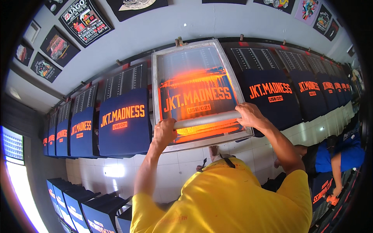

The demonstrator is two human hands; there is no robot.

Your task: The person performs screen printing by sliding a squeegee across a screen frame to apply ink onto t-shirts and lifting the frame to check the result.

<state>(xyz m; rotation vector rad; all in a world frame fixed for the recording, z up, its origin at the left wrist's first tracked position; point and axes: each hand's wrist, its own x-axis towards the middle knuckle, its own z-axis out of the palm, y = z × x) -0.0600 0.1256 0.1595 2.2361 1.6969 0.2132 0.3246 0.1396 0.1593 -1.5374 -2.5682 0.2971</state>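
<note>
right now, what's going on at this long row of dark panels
A person in a yellow shirt is gripping a long pale bar near its ends, left hand and right hand, across a framed screen. Orange ink shows on the screen on both sides of the bar. Dark-blue fabric panels with orange lettering line up to either side. At the right, a co-worker in blue holds a small orange object.

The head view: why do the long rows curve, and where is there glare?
In the head view, the row of navy fabric panels arcs because the fisheye lens bends straight lines; also in the head view, the opening at lower left is washed out white, and the floor shows white glare.
</note>
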